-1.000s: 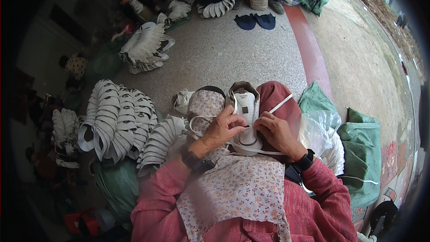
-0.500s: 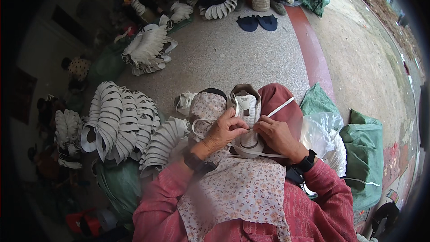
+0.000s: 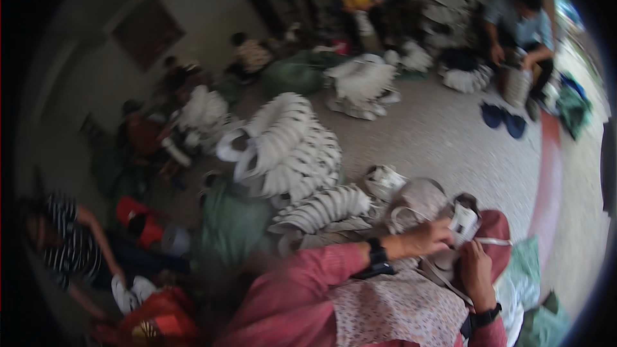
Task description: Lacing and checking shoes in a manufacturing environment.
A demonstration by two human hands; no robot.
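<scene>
A whitish shoe upper (image 3: 464, 223) with a brown collar rests between my knees, on the patterned apron (image 3: 402, 305). My left hand (image 3: 424, 238) is at its left side, thumb and fingers pinched together at the lacing. At its right side my right hand (image 3: 477, 266) is closed too, pinching a white shoelace (image 3: 493, 241) whose end stretches across my red-covered knee. Another loop of lace hangs beside my left hand. Motion blur and my fingers hide the eyelets and the exact grip.
Nested stacks of white shoe uppers (image 3: 289, 148) stand to my left, with a shorter row (image 3: 324, 209) nearer. A green sack (image 3: 234, 225) sits beside them. At lower left a person in a striped top (image 3: 64, 238) reaches toward a red bag (image 3: 160, 318) with white shoes. Others sit farther back; dark slippers (image 3: 503, 120) lie ahead.
The view has swung left, so my hands and the shoe upper now appear farther right, and the person in the striped top has come into sight. Both hands stay at the lacing.
</scene>
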